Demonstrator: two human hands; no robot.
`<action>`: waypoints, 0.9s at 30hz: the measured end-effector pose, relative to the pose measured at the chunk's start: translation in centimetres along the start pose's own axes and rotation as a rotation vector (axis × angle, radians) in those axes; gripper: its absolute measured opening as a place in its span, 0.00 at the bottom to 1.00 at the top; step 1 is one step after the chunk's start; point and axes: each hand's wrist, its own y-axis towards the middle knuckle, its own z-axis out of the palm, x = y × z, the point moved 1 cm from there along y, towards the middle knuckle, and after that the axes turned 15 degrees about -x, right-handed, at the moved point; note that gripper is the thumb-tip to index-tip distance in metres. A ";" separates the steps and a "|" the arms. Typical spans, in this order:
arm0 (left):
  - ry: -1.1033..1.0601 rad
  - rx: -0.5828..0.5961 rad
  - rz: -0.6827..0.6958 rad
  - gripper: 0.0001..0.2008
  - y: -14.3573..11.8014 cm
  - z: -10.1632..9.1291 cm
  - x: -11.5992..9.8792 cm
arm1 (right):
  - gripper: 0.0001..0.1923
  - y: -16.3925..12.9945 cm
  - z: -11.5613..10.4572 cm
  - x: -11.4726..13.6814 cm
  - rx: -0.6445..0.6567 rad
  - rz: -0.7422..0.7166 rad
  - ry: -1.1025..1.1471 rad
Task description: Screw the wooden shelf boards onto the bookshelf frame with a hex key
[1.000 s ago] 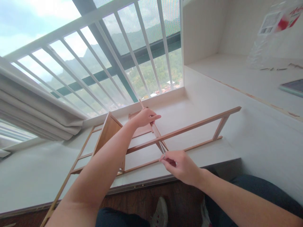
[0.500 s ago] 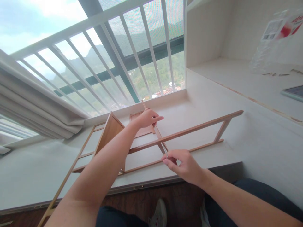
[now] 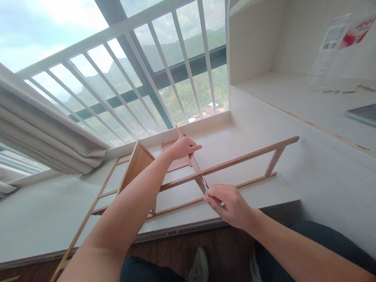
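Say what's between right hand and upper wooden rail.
In the head view, a thin metal tool, held by the right hand, points toward the upper rail.

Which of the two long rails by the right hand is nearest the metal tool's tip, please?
The upper rail in the picture; the tool in the right hand has its tip beside it, while the lower rail passes behind the hand.

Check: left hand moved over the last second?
No. The left hand shows no clear shift either way against the railing; the whole view drifts slightly.
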 end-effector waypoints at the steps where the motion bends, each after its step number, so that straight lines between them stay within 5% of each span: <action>1: -0.002 -0.003 0.003 0.29 0.0 0.0 0.0 | 0.12 0.1 -0.1 0.0 0.005 -0.007 -0.013; 27: 0.004 -0.009 -0.012 0.28 0.0 0.1 0.1 | 0.14 1.1 -0.4 -0.4 0.193 -0.179 -0.172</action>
